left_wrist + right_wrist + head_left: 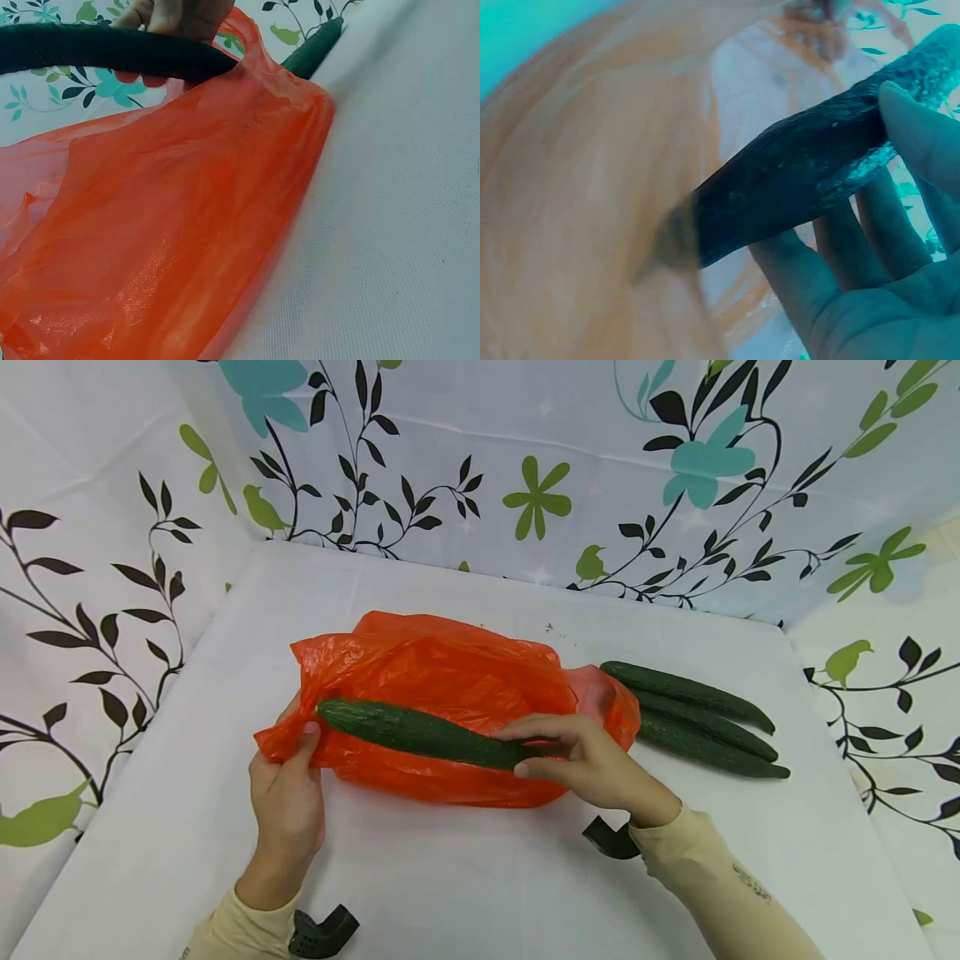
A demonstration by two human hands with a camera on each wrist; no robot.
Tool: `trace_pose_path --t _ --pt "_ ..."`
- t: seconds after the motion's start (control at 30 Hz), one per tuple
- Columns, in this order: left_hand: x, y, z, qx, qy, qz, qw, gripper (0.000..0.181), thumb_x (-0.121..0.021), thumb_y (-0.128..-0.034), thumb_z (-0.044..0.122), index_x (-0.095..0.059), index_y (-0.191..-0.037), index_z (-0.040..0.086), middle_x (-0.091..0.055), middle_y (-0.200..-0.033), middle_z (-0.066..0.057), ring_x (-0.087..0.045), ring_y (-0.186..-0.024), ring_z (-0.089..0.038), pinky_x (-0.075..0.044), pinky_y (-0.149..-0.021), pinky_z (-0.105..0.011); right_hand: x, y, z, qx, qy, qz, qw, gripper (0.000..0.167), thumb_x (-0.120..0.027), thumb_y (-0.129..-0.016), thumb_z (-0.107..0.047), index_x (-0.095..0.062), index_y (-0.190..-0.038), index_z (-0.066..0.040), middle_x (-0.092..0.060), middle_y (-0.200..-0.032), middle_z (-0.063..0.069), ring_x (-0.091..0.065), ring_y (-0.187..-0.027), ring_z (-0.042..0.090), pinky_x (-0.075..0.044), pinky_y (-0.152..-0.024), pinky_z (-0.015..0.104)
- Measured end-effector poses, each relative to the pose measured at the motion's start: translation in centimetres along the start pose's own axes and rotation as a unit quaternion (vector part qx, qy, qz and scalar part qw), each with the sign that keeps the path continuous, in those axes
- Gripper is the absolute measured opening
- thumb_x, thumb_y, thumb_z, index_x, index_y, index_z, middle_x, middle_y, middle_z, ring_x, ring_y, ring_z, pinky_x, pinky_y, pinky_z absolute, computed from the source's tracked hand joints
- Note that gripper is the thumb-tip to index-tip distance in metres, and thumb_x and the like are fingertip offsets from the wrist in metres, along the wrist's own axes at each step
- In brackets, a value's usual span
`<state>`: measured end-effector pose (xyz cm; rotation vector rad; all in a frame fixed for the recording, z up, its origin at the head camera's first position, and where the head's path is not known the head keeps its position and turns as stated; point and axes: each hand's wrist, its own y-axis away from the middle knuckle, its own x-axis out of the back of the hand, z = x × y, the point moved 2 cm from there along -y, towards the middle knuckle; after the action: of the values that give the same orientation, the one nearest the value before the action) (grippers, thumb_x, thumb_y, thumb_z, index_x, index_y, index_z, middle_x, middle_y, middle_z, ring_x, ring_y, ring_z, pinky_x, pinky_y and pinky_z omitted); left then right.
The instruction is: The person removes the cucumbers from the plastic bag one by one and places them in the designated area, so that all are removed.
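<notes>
My right hand point(592, 764) holds a dark green cucumber point(420, 732) near one end, thumb on one side and fingers on the other. It lies crosswise over a thin red-orange plastic bag point(450, 660). My left hand point(288, 802) grips the gathered left edge of that bag, with some fingers hidden behind the film. In the right wrist view, the cucumber point(795, 165) has its far tip showing through the translucent bag point(585, 187). The left wrist view has the same cucumber point(97, 51) meeting the bag's upper edge point(285, 90).
Several more things lie on the white table point(450, 877): three cucumbers point(705, 727) rest side by side at the right, close to the bag's right end. Black devices point(611, 839) sit at both wrists. Leaf-patterned cloth point(465, 435) hangs behind the table and at the sides.
</notes>
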<state>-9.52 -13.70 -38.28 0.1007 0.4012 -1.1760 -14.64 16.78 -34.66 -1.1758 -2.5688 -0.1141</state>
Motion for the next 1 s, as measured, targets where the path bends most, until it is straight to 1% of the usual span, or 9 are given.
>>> trace_pose_path --t 0.13,0.2,0.3,0.47,0.53,0.7,0.8,0.9,1.0 --pt "0.1 0.0 0.0 0.003 0.000 -0.001 1.0000 0.042 -0.047 -0.1078 0.015 -0.050 -0.148 0.003 -0.050 -0.147 -0.013 -0.044 -0.133 -0.031 -0.044 -0.106 -0.025 0.2 0.2 -1.0 -0.002 -0.037 0.008 0.9993 0.039 -0.072 -0.090 0.004 -0.069 -0.128 -0.005 -0.067 -0.128 0.008 -0.059 -0.122 0.027 -0.054 -0.095 0.043" --pt "0.1 0.0 0.1 0.003 0.000 -0.002 1.0000 0.042 -0.047 -0.1079 0.016 -0.050 -0.148 0.004 -0.049 -0.147 -0.012 -0.044 -0.133 -0.031 -0.044 -0.106 -0.025 0.4 0.4 -1.4 -0.010 -0.059 0.014 0.9981 0.039 -0.071 -0.090 0.005 -0.069 -0.128 -0.005 -0.067 -0.127 0.010 -0.062 -0.118 0.029 -0.055 -0.093 0.044" --pt "0.1 0.0 0.1 0.001 0.001 -0.004 1.0000 0.042 -0.047 -0.1080 0.016 -0.050 -0.148 0.004 -0.049 -0.148 -0.012 -0.044 -0.134 -0.031 -0.043 -0.106 -0.025 0.7 0.6 -2.0 -0.008 -0.097 0.022 0.9950 0.039 -0.070 -0.089 0.008 -0.068 -0.127 -0.002 -0.067 -0.124 0.013 -0.065 -0.113 0.032 -0.055 -0.094 0.046" --pt "0.1 0.0 0.2 -0.003 0.000 -0.007 1.0000 0.042 -0.047 -0.1079 0.016 -0.050 -0.148 0.005 -0.049 -0.149 -0.012 -0.043 -0.135 -0.031 -0.042 -0.107 -0.026 1.4 1.0 -2.9 0.022 -0.162 0.027 0.9862 0.042 -0.064 -0.089 0.015 -0.066 -0.128 0.000 -0.069 -0.119 0.016 -0.065 -0.109 0.036 -0.058 -0.085 0.049" --pt "0.2 0.0 0.2 -0.005 0.002 -0.007 1.0000 0.042 -0.046 -0.1079 0.015 -0.050 -0.149 0.006 -0.049 -0.149 -0.012 -0.043 -0.135 -0.031 -0.042 -0.108 -0.026 1.8 1.3 -3.3 0.029 -0.172 0.034 0.9842 0.043 -0.062 -0.090 0.015 -0.065 -0.130 0.000 -0.069 -0.119 0.015 -0.066 -0.108 0.036 -0.058 -0.085 0.050" --pt "0.3 0.0 0.1 -0.008 0.004 -0.002 1.0000 0.042 -0.047 -0.1078 0.016 -0.049 -0.149 0.007 -0.048 -0.148 -0.013 -0.043 -0.135 -0.031 -0.042 -0.108 -0.027 2.8 2.0 -4.2 0.027 -0.179 0.063 0.9814 0.041 -0.059 -0.093 0.013 -0.063 -0.132 0.001 -0.067 -0.121 0.016 -0.065 -0.110 0.037 -0.056 -0.091 0.051" --pt "0.3 0.0 0.1 -0.006 0.005 0.002 1.0000 0.043 -0.047 -0.1077 0.016 -0.049 -0.149 0.006 -0.048 -0.149 -0.013 -0.042 -0.136 -0.031 -0.042 -0.109 -0.027 3.6 2.6 -4.8 0.033 -0.182 0.084 0.9792 0.041 -0.056 -0.094 0.015 -0.059 -0.134 0.006 -0.066 -0.125 0.018 -0.064 -0.114 0.039 -0.054 -0.095 0.051" --pt "0.4 0.0 0.1 -0.005 0.007 0.005 1.0000 0.043 -0.047 -0.1076 0.016 -0.049 -0.149 0.005 -0.048 -0.149 -0.013 -0.042 -0.136 -0.031 -0.041 -0.109 -0.027 4.5 3.4 -5.1 0.052 -0.188 0.102 0.9755 0.040 -0.053 -0.095 0.017 -0.054 -0.135 0.011 -0.063 -0.128 0.021 -0.063 -0.115 0.040 -0.051 -0.099 0.051" --pt "0.4 0.0 0.1 -0.002 0.005 0.006 1.0000 0.043 -0.047 -0.1078 0.016 -0.048 -0.149 0.005 -0.048 -0.149 -0.012 -0.042 -0.136 -0.031 -0.041 -0.109 -0.027 5.4 4.4 -5.2 0.063 -0.196 0.119 0.9713 0.039 -0.049 -0.096 0.019 -0.052 -0.135 0.012 -0.062 -0.129 0.023 -0.062 -0.117 0.041 -0.050 -0.099 0.050"
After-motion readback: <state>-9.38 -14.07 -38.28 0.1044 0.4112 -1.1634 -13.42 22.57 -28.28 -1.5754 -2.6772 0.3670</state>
